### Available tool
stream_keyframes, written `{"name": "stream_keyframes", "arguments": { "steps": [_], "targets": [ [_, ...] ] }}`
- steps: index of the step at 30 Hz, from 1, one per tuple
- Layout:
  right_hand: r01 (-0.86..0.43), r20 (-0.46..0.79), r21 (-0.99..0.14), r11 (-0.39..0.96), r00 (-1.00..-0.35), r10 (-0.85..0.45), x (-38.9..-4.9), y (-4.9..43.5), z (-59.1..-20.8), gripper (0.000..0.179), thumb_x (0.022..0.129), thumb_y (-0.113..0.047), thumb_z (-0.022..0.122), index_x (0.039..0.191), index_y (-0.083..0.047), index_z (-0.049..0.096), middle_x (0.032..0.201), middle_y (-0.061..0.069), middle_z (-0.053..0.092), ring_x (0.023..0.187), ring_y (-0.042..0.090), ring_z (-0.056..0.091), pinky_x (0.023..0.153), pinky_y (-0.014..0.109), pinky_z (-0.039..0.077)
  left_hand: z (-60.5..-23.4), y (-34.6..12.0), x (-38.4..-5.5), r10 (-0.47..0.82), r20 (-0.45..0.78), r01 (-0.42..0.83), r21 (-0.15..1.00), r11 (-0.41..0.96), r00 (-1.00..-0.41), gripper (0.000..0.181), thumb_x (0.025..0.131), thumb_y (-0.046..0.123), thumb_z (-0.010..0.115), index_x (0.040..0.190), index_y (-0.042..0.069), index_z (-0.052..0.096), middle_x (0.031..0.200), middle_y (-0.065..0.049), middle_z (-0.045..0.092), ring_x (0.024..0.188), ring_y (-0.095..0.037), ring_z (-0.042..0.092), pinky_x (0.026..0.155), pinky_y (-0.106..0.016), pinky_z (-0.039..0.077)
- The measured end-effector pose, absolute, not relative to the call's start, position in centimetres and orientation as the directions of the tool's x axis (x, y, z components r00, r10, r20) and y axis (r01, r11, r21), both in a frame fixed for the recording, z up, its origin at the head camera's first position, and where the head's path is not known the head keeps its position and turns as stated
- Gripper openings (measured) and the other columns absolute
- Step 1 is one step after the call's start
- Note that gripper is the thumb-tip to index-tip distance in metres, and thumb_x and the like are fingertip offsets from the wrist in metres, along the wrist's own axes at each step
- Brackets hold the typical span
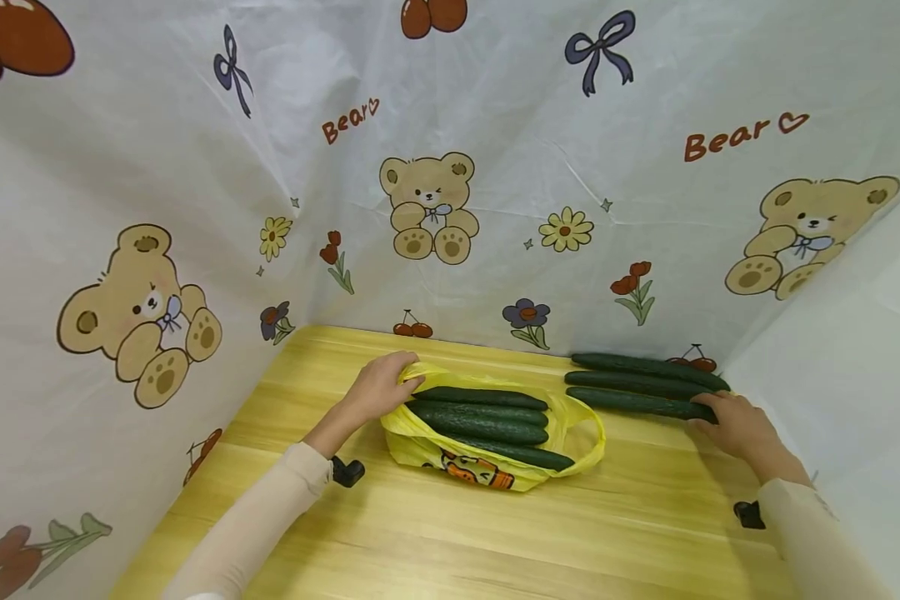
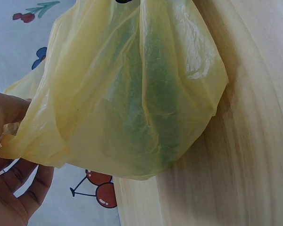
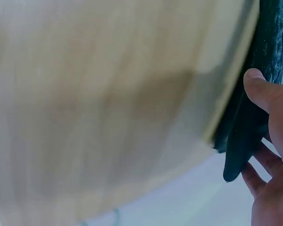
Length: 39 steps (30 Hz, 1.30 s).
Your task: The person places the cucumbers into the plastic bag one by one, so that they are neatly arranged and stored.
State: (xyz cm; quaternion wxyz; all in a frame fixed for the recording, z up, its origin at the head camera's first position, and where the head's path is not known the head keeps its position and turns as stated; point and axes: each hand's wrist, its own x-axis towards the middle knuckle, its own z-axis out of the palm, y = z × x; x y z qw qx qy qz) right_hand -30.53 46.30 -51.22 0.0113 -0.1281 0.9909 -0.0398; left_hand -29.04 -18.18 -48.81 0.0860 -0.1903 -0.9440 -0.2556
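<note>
A yellow plastic bag [image 1: 412,446] lies on its side on the table, with several long green cucumbers [image 1: 487,422] in its mouth. My left hand [image 1: 378,387] pinches the bag's rim at its left end. In the left wrist view the thin film of the bag [image 2: 132,94] hangs from the thumb and fingers of that hand [image 2: 14,188]. Three more cucumbers lie side by side at the back right. Around the right end of the nearest cucumber [image 1: 630,402] my right hand [image 1: 742,425] holds with thumb and fingers, as the right wrist view also shows.
The wood-grain table [image 1: 435,542] meets a white sheet [image 1: 495,108] printed with bears and flowers at the back and sides. A looped bag handle [image 1: 598,442] reaches right across the table. Small black mounts [image 1: 347,472] show beside both wrists.
</note>
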Motion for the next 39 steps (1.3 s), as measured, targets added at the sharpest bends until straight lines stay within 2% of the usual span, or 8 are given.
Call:
{"name": "stream_keyframes", "arguments": {
  "steps": [6,10,15,24,32,35,39],
  "targets": [
    [-0.301,0.075,-0.054,0.952,-0.952,-0.297,-30.5,45.6,-48.8,0.053,0.101,-0.036,0.075,0.138,0.001,0.066,0.136,0.041,0.061,0.109,0.061,0.062,0.082,0.076,0.051,-48.9,-18.1,-29.0,0.304,0.268,0.396,0.438,0.807,-0.914,0.031,0.106,0.033,0.071,0.131,0.014,0.071,0.123,-0.005,0.076,0.095,-0.020,0.070,0.082,-0.043,0.059],
    [-0.327,0.135,-0.038,0.944,-0.938,-0.319,-30.0,45.1,-47.9,0.051,0.102,-0.035,0.075,0.137,0.000,0.066,0.134,0.038,0.063,0.110,0.057,0.063,0.083,0.075,0.049,-48.8,-18.0,-28.8,0.311,0.276,0.409,0.453,0.792,-0.909,0.031,0.106,0.032,0.071,0.130,0.013,0.071,0.122,-0.007,0.076,0.092,-0.022,0.069,0.082,-0.045,0.059],
    [-0.358,0.234,-0.023,0.934,-0.910,-0.343,-29.1,44.1,-46.9,0.046,0.100,-0.034,0.078,0.133,-0.003,0.068,0.130,0.033,0.065,0.109,0.053,0.062,0.080,0.071,0.046,-48.8,-18.0,-28.8,0.300,0.270,0.397,0.457,0.796,-0.915,0.034,0.106,0.033,0.071,0.134,0.013,0.071,0.128,-0.007,0.076,0.100,-0.024,0.073,0.086,-0.047,0.061],
    [-0.374,0.318,0.028,0.927,-0.876,-0.363,-27.9,41.8,-44.6,0.043,0.098,-0.034,0.079,0.130,-0.007,0.068,0.126,0.027,0.066,0.106,0.048,0.063,0.076,0.067,0.045,-48.9,-18.1,-28.9,0.302,0.278,0.402,0.458,0.793,-0.912,0.036,0.106,0.033,0.072,0.135,0.013,0.070,0.129,-0.007,0.076,0.102,-0.024,0.073,0.088,-0.048,0.061],
    [-0.396,0.370,0.081,0.915,-0.840,-0.396,-27.0,41.1,-43.1,0.043,0.093,-0.029,0.085,0.127,-0.007,0.071,0.123,0.024,0.070,0.100,0.045,0.066,0.064,0.058,0.049,-48.8,-18.0,-28.9,0.308,0.272,0.404,0.460,0.791,-0.912,0.033,0.106,0.033,0.071,0.133,0.013,0.070,0.118,-0.005,0.076,0.084,-0.018,0.064,0.078,-0.042,0.056],
    [-0.399,0.384,0.081,0.913,-0.833,-0.398,-26.5,40.9,-42.6,0.044,0.093,-0.031,0.085,0.127,-0.006,0.072,0.123,0.023,0.070,0.100,0.044,0.066,0.062,0.056,0.050,-48.7,-18.0,-28.9,0.308,0.268,0.402,0.459,0.792,-0.913,0.033,0.106,0.033,0.071,0.133,0.014,0.070,0.123,-0.006,0.076,0.090,-0.018,0.067,0.082,-0.043,0.058],
    [-0.412,0.405,0.071,0.909,-0.821,-0.404,-25.9,40.5,-41.9,0.045,0.094,-0.032,0.083,0.128,-0.006,0.072,0.124,0.022,0.070,0.101,0.043,0.066,0.062,0.054,0.048,-48.7,-18.0,-28.8,0.307,0.263,0.398,0.455,0.796,-0.915,0.033,0.106,0.034,0.070,0.133,0.014,0.070,0.122,-0.005,0.076,0.088,-0.018,0.066,0.080,-0.042,0.057]
  ]
}}
